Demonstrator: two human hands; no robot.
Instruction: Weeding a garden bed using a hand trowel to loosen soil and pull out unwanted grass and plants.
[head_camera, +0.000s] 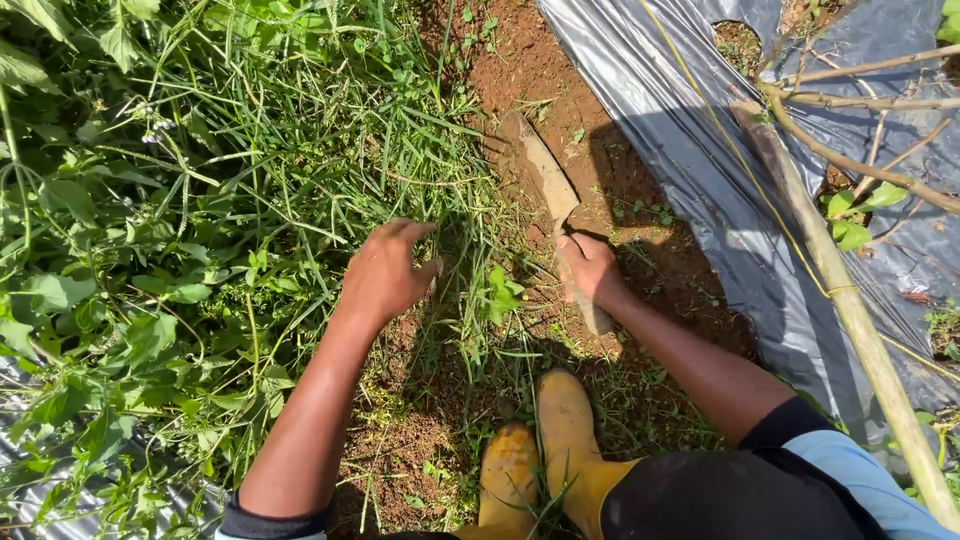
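A: Hand status?
B: Right hand (590, 268) fist-closed around the handle of a mud-caked blade (545, 175); blade lies flat on the bare soil (520, 70), tip pointing away. Left hand (385, 270) fingers curled loosely, gathering a clump of grass (300, 150), not fully clenched.
A: Edges, clearance?
B: Dense weeds fill the left. Grey plastic sheet (680, 150) bounds the soil strip on the right, bamboo pole (840, 290) lying across it. Yellow boots (545, 450) just below both hands. Free room is the soil strip ahead.
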